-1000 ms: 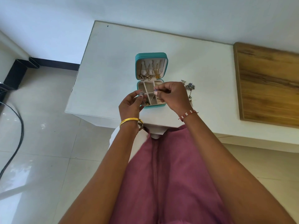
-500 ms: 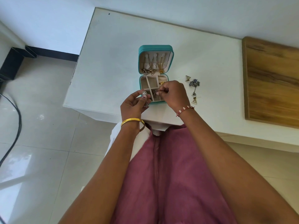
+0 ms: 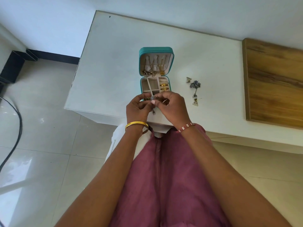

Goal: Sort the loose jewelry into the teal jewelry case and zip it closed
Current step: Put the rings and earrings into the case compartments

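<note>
- Both hands work one silver flower earring (image 3: 152, 98) over the near edge of the open teal jewelry case (image 3: 155, 49)
- Left hand (image 3: 137, 108) and right hand (image 3: 172, 106) each pinch it
- Next, likely: seat it in a free compartment, then fetch the loose earrings (image 3: 195, 84) on the white table (image 3: 106, 71)

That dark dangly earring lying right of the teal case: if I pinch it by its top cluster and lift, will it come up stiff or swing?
The dark earring will probably swing: a thin link joins its cluster to a small drop below. It looks light, so a push would likely slide it across the white table. Its thin link may snag the triangle earrings beside it.
</note>
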The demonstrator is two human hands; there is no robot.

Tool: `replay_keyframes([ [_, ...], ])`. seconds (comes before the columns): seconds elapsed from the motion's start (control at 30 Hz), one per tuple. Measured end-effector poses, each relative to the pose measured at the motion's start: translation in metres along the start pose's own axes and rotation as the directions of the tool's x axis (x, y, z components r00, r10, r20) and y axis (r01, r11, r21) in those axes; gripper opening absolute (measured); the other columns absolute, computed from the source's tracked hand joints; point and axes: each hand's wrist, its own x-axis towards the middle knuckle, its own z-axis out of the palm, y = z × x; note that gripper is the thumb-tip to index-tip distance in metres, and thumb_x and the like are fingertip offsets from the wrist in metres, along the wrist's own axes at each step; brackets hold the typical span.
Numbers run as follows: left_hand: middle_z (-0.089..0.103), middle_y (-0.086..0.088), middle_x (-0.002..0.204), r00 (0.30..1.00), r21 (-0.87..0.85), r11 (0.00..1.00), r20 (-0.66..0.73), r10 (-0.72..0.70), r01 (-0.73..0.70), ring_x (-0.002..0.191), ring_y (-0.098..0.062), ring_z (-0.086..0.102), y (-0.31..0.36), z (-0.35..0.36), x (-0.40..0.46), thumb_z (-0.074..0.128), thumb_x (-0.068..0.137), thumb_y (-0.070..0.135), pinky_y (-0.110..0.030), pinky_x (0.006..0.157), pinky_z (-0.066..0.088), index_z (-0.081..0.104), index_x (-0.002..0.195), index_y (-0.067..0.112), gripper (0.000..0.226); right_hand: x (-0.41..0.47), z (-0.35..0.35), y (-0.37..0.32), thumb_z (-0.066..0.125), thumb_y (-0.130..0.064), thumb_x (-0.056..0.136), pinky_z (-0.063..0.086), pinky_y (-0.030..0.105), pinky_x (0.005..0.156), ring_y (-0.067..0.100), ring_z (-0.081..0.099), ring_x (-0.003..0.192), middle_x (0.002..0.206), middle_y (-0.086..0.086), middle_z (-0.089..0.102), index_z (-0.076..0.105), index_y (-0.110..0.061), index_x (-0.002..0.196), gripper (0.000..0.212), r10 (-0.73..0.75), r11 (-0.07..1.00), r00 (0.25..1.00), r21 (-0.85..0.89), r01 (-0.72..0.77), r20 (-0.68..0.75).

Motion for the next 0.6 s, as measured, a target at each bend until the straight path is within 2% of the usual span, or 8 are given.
replay_keyframes([
  [0.13,0.067,0.012,0.056,0.999,0.051,0.998,0.016,0.028,-0.029,0.054,-0.003,0.06,0.0,0.001,0.0,0.066,0.079,0.0,-0.021,0.069,0.055,0.062,0.101,0.01,0.025,0.003,-0.004,-0.001,0.07,-0.007,0.078,0.038,0.001,0.057,0.007,0.054,0.066,0.086,0.009,0.069,0.072,-0.005,0.086,0.009,0.003,0.999,0.999,0.045,-0.001,-0.05],
  [0.2,0.068,0.008,0.063,0.999,0.079,0.996,0.018,0.028,-0.029,0.058,-0.004,0.062,-0.001,0.002,0.0,0.066,0.079,0.0,-0.025,0.075,0.056,0.063,0.103,0.009,0.026,0.004,-0.007,-0.001,0.07,-0.006,0.077,0.039,0.002,0.058,0.001,0.052,0.062,0.083,0.007,0.069,0.071,-0.005,0.081,0.005,-0.003,0.998,0.999,0.056,0.005,-0.039],
  [0.27,0.068,0.012,0.062,1.0,0.074,0.997,0.019,0.016,-0.017,0.059,-0.003,0.063,-0.001,0.003,0.001,0.066,0.079,0.0,-0.029,0.079,0.055,0.063,0.1,0.011,0.024,0.007,-0.01,-0.001,0.069,-0.004,0.077,0.041,0.004,0.061,0.001,0.053,0.062,0.082,0.007,0.069,0.07,-0.005,0.08,0.003,0.005,0.997,0.999,0.083,-0.001,-0.039],
  [0.33,0.069,0.015,0.063,1.0,0.03,1.0,0.009,0.003,-0.003,0.062,-0.001,0.064,-0.001,0.003,0.001,0.064,0.08,-0.001,-0.031,0.078,0.055,0.062,0.098,0.011,0.021,0.012,-0.014,0.0,0.067,-0.003,0.078,0.049,0.016,0.067,0.004,0.056,0.063,0.08,0.008,0.068,0.067,-0.005,0.081,0.003,0.032,0.989,0.998,0.149,-0.024,-0.055],
  [0.4,0.07,0.003,0.074,1.0,-0.013,1.0,-0.017,-0.01,0.01,0.069,-0.004,0.065,0.0,0.004,0.0,0.061,0.083,-0.001,-0.029,0.075,0.054,0.061,0.097,0.009,0.018,0.017,-0.018,-0.001,0.063,0.0,0.08,0.053,0.026,0.069,0.006,0.058,0.062,0.076,0.005,0.065,0.064,-0.007,0.08,0.007,0.057,0.973,0.996,0.226,-0.039,-0.073],
  [0.5,0.066,-0.011,0.092,0.998,-0.063,0.997,-0.051,-0.04,0.037,0.073,-0.009,0.064,0.001,0.004,0.0,0.056,0.086,0.001,-0.025,0.071,0.055,0.06,0.097,0.007,0.013,0.022,-0.024,-0.004,0.059,0.002,0.083,0.055,0.023,0.064,0.013,0.062,0.065,0.072,0.003,0.063,0.059,-0.011,0.078,0.014,0.074,0.95,0.994,0.308,-0.045,-0.083],
  [0.6,0.068,-0.009,0.087,0.993,-0.095,0.993,-0.092,-0.074,0.065,0.064,-0.002,0.065,-0.001,0.003,0.004,0.053,0.089,0.003,-0.02,0.067,0.055,0.061,0.101,0.002,0.015,0.024,-0.023,-0.005,0.057,0.003,0.085,0.054,0.016,0.057,0.007,0.062,0.058,0.069,0.0,0.062,0.058,-0.011,0.079,0.015,0.087,0.939,0.994,0.34,-0.06,-0.064],
])
